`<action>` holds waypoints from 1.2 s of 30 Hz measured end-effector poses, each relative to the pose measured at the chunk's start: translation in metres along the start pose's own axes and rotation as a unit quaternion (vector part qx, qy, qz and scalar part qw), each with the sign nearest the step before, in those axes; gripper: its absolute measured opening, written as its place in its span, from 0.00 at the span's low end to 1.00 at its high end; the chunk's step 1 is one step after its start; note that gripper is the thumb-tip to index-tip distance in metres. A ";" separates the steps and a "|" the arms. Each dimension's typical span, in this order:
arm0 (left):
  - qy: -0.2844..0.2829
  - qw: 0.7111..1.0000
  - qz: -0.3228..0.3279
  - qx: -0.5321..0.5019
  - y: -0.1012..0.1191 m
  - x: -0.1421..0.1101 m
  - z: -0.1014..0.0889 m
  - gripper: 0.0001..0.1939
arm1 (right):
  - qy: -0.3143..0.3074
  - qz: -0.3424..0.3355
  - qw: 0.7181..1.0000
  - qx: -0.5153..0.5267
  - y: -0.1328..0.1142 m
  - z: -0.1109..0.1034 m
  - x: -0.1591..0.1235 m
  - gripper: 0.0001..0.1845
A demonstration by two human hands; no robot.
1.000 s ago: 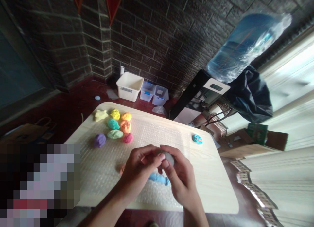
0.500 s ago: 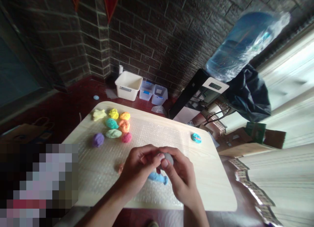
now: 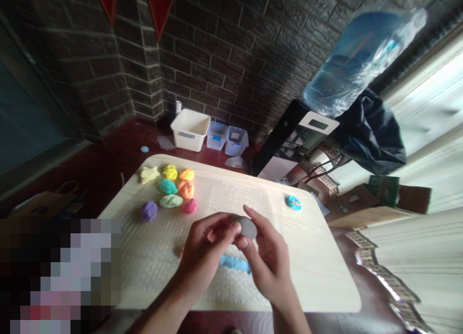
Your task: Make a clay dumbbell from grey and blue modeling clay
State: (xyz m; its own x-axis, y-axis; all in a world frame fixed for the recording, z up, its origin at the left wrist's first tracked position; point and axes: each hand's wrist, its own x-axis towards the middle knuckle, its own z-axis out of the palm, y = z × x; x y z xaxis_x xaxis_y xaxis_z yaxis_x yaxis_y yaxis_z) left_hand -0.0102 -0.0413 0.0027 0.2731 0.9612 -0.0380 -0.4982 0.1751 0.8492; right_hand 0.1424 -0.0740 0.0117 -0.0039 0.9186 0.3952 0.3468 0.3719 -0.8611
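Between my two hands, above the bubble wrap, is a rounded lump of grey modelling clay (image 3: 246, 227). My left hand (image 3: 208, 240) grips its left side, with the thumb pressed on the front. On the right side, my right hand (image 3: 269, 257) holds it with the thumb below and the index finger raised off it. Under the hands a blue clay roll (image 3: 235, 263) lies on the bubble wrap (image 3: 152, 266), its right end partly hidden by my right hand. A brownish piece beside my left wrist is mostly covered.
Several clay lumps, among them a purple one (image 3: 149, 211) and a pink one (image 3: 190, 206), lie at the table's back left. A turquoise clay disc (image 3: 293, 202) sits back right on the wooden table (image 3: 318, 276). Bins (image 3: 191, 131) and a water dispenser (image 3: 289, 136) stand beyond.
My right index finger has lifted away from the grey clay, so more of it shows. Both hands stay around it. The view has shifted slightly.
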 end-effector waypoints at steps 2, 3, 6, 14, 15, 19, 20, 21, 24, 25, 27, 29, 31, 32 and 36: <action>0.010 1.000 -0.003 -0.008 -0.001 0.000 -0.001 0.10 | -0.001 -0.010 1.000 -0.013 0.002 0.000 -0.001 0.24; 0.010 1.000 -0.004 -0.010 -0.002 0.000 -0.001 0.10 | -0.005 -0.012 1.000 -0.012 0.003 0.001 -0.001 0.23; -0.001 1.000 -0.002 -0.002 -0.002 0.000 -0.001 0.09 | 0.002 -0.009 1.000 -0.002 0.004 0.002 -0.002 0.24; -0.045 0.998 0.020 0.042 0.008 -0.002 0.000 0.10 | -0.035 0.000 0.999 0.023 -0.006 -0.004 0.000 0.19; -0.050 0.997 0.018 0.047 0.008 -0.002 0.000 0.10 | -0.047 0.000 0.999 0.028 -0.008 -0.006 0.001 0.19; -0.060 0.997 -0.006 0.050 0.005 -0.003 -0.001 0.12 | -0.091 0.019 0.995 0.044 -0.014 -0.011 0.005 0.13; -0.060 0.997 -0.009 0.049 0.004 -0.002 -0.001 0.11 | -0.094 0.023 0.994 0.044 -0.014 -0.011 0.005 0.14; -0.058 0.997 -0.009 0.046 0.003 -0.002 -0.001 0.11 | -0.095 0.025 0.994 0.044 -0.014 -0.012 0.005 0.15; -0.054 0.998 0.000 0.036 0.001 -0.001 -0.001 0.11 | -0.086 0.019 0.995 0.047 -0.014 -0.012 0.005 0.16; -0.054 0.998 0.000 0.035 0.000 0.000 -0.001 0.11 | -0.086 0.018 0.995 0.045 -0.014 -0.012 0.005 0.16; -0.056 0.998 -0.006 0.037 -0.001 0.000 -0.001 0.10 | -0.095 0.020 0.994 0.041 -0.014 -0.012 0.006 0.14; -0.055 0.998 -0.008 0.038 -0.001 0.000 -0.001 0.09 | -0.099 0.021 0.994 0.038 -0.014 -0.011 0.007 0.14; -0.048 0.998 -0.001 0.033 -0.001 0.000 -0.002 0.09 | -0.091 0.016 0.995 0.038 -0.014 -0.011 0.008 0.15; -0.045 0.998 0.002 0.031 -0.002 0.000 -0.002 0.09 | -0.088 0.013 0.995 0.035 -0.015 -0.011 0.008 0.15; -0.047 0.998 -0.002 0.035 -0.004 -0.001 -0.004 0.09 | -0.107 0.006 0.994 0.014 -0.017 -0.012 0.008 0.14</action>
State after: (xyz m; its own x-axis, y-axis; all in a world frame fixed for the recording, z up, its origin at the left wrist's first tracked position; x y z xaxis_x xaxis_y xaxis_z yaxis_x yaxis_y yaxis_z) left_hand -0.0113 -0.0423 -0.0029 0.3521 0.9359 0.0058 -0.4391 0.1597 0.8841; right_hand 0.1479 -0.0745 0.0329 -0.2004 0.9295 0.3098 0.3226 0.3611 -0.8749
